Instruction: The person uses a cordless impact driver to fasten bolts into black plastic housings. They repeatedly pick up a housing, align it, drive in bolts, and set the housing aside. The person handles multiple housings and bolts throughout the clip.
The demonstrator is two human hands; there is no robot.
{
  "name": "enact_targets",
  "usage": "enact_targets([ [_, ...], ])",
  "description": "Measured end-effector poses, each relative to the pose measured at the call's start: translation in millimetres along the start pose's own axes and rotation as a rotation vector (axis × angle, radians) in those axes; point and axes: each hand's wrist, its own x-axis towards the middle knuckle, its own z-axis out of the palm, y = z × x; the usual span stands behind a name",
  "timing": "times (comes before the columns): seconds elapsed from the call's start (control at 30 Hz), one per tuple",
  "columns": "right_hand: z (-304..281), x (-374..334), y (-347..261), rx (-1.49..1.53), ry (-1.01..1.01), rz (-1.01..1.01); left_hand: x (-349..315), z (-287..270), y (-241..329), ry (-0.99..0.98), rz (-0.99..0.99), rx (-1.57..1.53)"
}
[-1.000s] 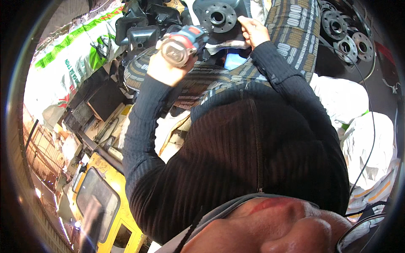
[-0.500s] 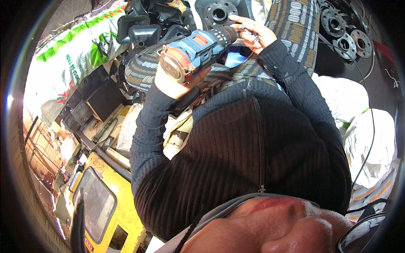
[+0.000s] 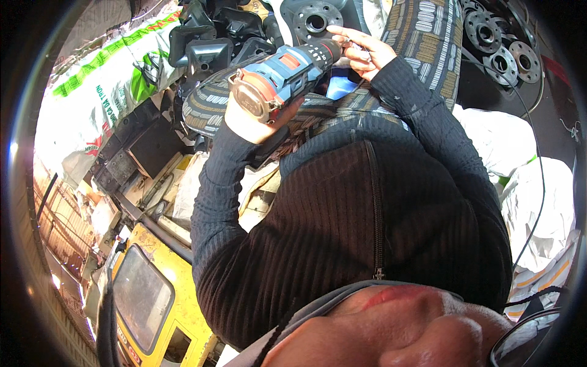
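Note:
My left hand [image 3: 252,123] is closed round the handle of a blue and red cordless drill [image 3: 282,74], whose body hides most of the fingers. The drill lies tilted across my lap, its black chuck up and to the right. Right at the chuck's front is my right hand [image 3: 374,54], thumb and fingers drawn together with the index finger reaching forward. Something small and shiny shows among those fingers, too small to name. Just beyond the chuck a round metal flange [image 3: 316,23] with a centre hole sits in a black plastic part [image 3: 351,15].
Several black plastic parts [image 3: 209,54] are heaped ahead on the left, by a white and green sack [image 3: 92,104]. Metal flanges [image 3: 502,65] fill a dark container at the far right. White bags [image 3: 538,202] and a thin cable lie right; a yellow machine panel [image 3: 183,306] stands lower left.
My right hand has shifted slightly left at the chuck, and its fingers have curled differently, so less of the shiny bit shows. The drill has barely moved.

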Motion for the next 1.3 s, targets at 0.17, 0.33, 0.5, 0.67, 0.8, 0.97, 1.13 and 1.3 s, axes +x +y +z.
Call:
enact_targets([
  [0.17, 0, -1, 1, -0.064, 0.020, 0.021, 3, -3, 4, -0.056, -0.035, -0.052],
  [0.33, -1, 0, 0, -0.130, 0.016, 0.120, 4, -13, 12, -0.187, -0.108, -0.264],
  [0.5, -2, 3, 2, -0.219, 0.068, 0.133, 6, -12, 23, -0.095, -0.150, -0.374],
  [0.67, -9, 6, 7, -0.178, 0.141, 0.143, 4, -9, 20, -0.159, -0.188, -0.394],
  [0.8, -20, 5, 13, -0.147, 0.257, 0.077, 6, -3, 0, -0.172, -0.108, -0.226],
  [0.97, -35, 10, 29, -0.469, 0.378, 0.017, 8, -1, -15, -0.195, -0.240, 0.055],
  [1.13, -40, 38, 42, -0.920, 0.475, -0.141, 25, -3, -12, -0.189, -0.399, -0.142],
  [1.3, -36, 39, 35, -1.019, 0.451, -0.147, 48, -16, -7, -0.278, -0.342, -0.125],
])
